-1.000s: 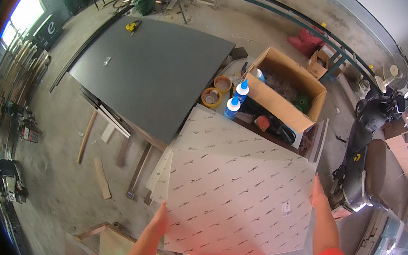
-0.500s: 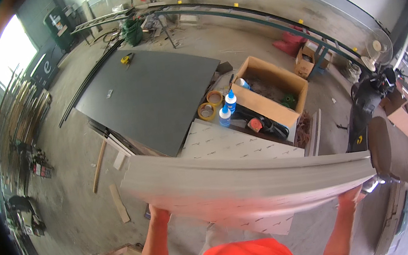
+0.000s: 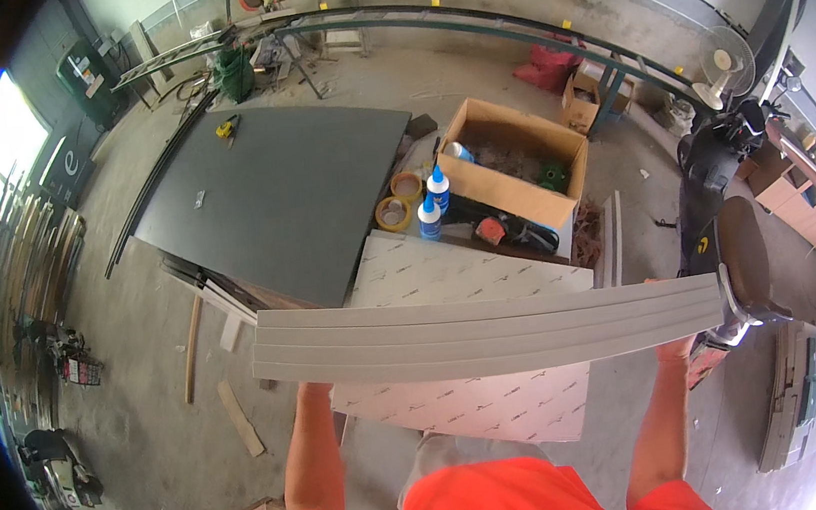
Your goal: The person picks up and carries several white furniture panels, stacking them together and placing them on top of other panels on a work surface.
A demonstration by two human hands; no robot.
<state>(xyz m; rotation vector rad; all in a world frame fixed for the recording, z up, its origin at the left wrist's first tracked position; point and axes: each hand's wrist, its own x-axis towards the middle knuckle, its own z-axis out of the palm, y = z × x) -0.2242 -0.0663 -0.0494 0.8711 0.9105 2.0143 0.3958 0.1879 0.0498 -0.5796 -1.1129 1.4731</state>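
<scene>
I hold a stack of several long, pale grey boards (image 3: 487,332) crosswise in front of me, their layered edges turned toward me. Toward the left end, my left hand (image 3: 315,391) grips the stack from below, its fingers hidden behind the boards. My right hand (image 3: 677,349) grips near the right end, also mostly covered. Beyond and beneath the stack lies a white sheet with a repeated printed pattern (image 3: 470,273), part of it showing on my side too.
A dark grey panel (image 3: 270,195) lies ahead on the left, bearing a yellow tool (image 3: 228,128). Two blue-capped bottles (image 3: 433,204), tape rolls (image 3: 393,213) and an open cardboard box (image 3: 512,193) stand beyond the sheet. A scooter (image 3: 712,180) is close to the right end.
The board stack has tipped, so its layered edges face me instead of its broad lower side. Both hands have kept their grip. The surroundings have shifted slightly left in view.
</scene>
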